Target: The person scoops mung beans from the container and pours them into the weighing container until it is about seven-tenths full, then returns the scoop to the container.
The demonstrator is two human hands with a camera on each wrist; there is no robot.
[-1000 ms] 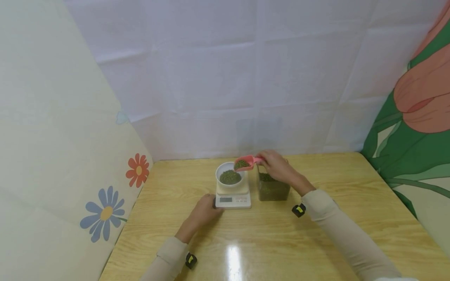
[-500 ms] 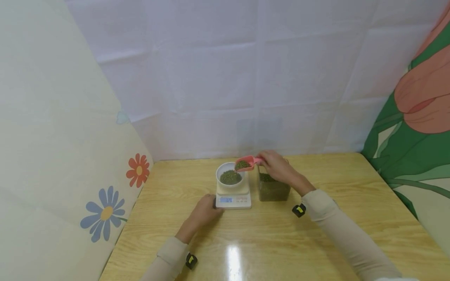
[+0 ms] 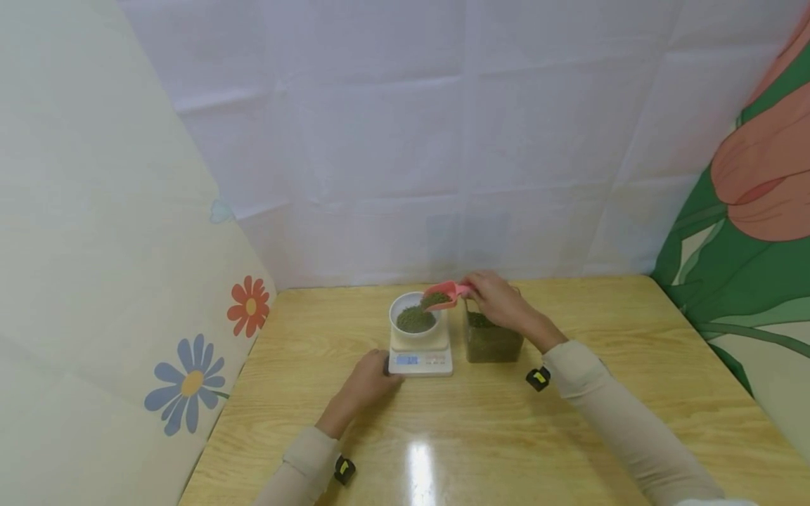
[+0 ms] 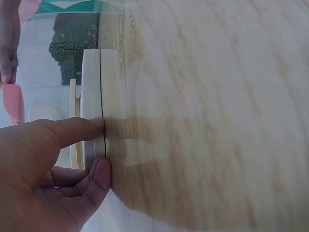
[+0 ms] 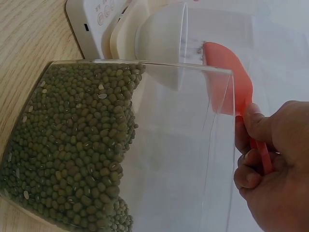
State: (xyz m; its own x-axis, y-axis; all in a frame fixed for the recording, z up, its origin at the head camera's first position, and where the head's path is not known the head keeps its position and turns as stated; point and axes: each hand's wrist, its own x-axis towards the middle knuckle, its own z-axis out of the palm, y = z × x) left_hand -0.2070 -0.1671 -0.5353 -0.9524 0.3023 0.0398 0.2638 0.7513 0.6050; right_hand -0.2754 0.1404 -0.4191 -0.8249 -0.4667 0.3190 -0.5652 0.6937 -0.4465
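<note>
My right hand (image 3: 500, 299) pinches the handle of a pink scoop (image 5: 227, 77) loaded with green mung beans. The scoop is tilted over the right rim of a white bowl (image 5: 161, 41), and a few beans show at its lip. A heap of mung beans (image 3: 415, 320) lies in the bowl, which stands on a white kitchen scale (image 3: 441, 369) with a lit blue display. My left hand (image 4: 43, 164) grips the scale's front left corner, thumb and curled fingers against its edge. Below my right hand stands a clear container (image 5: 169, 145), partly filled with mung beans (image 5: 72, 145).
The wooden table (image 3: 506, 436) extends in front of the scale and to both sides. A white cloth backdrop (image 3: 380, 176) hangs behind it. Flower-printed panels (image 3: 114, 246) flank the table left and right. Black wrist cameras (image 3: 538, 379) hang at both cuffs.
The scale's display has gone from dark to lit blue. The scoop has tipped slightly, its beans shifting toward the lip over the bowl. My left hand has stayed in place.
</note>
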